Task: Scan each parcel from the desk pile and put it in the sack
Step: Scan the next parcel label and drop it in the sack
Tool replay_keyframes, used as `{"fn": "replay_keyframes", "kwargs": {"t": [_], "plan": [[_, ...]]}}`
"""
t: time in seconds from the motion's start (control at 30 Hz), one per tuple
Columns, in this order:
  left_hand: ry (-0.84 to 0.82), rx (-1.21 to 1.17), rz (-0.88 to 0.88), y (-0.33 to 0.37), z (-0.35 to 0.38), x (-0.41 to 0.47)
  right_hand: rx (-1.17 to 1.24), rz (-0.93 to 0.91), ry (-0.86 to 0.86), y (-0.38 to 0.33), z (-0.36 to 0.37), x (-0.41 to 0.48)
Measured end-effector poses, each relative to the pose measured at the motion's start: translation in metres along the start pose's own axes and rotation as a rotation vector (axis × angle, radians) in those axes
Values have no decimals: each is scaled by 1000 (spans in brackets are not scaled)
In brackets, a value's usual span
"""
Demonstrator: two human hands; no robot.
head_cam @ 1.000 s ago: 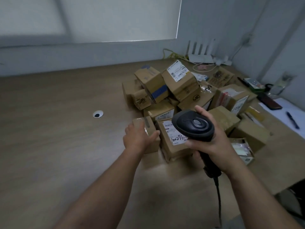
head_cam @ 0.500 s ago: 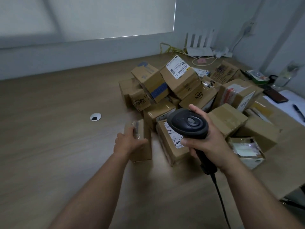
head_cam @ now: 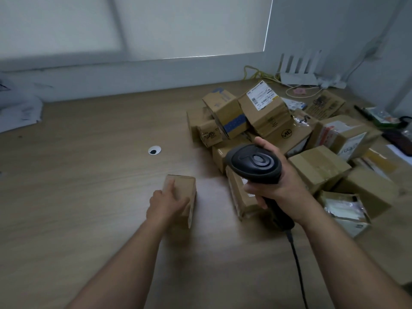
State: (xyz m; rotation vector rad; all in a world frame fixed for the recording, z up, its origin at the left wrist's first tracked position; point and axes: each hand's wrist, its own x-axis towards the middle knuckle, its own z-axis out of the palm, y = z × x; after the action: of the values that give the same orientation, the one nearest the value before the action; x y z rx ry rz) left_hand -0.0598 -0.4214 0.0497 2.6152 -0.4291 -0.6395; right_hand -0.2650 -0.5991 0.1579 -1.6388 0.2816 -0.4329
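- Since half a second ago the small box point(head_cam: 186, 186) has slid left out of the pile point(head_cam: 265, 121), and it now stands alone on the desk point(head_cam: 89, 208), well apart from the nearest boxes
- The left hand point(head_cam: 166, 204) grips this box from the near side, thumb against its right face and one finger lying along the top; blur hides the other fingers
- The right hand point(head_cam: 281, 186) is wrapped round the handle of the scanner point(head_cam: 254, 162) and holds it over the near edge of the pile, with the cable point(head_cam: 296, 264) trailing back toward the person
- No label shows on the box faces turned this way, so I judge it needs turning before the scanner can read it
- For this parcel the work is at an early step: it is picked out, but not yet scanned or bagged
- Many boxes remain heaped on the desk, so most of the task looks to be ahead
- The sack is not plainly in view; a pale crumpled heap point(head_cam: 17, 112) at the far left edge may be it, but I cannot tell
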Motion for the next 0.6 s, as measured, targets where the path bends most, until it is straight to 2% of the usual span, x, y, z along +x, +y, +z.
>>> {"fn": "replay_keyframes", "kwargs": {"t": [0.13, 0.23, 0.33, 0.5, 0.6], "plan": [[31, 328, -7, 16, 7, -13, 4, 0, -2, -6, -9, -7], [28, 297, -55, 22, 7, -11, 22, 11, -5, -9, -16, -14], [17, 45, -119, 22, 2, -8, 18, -8, 8, -13, -22, -19], [-29, -667, -105, 20, -10, -9, 19, -10, -8, -20, -19, -21], [-11, -808, 1, 22, -18, -16, -12, -44, -8, -17, -20, -19]]}}
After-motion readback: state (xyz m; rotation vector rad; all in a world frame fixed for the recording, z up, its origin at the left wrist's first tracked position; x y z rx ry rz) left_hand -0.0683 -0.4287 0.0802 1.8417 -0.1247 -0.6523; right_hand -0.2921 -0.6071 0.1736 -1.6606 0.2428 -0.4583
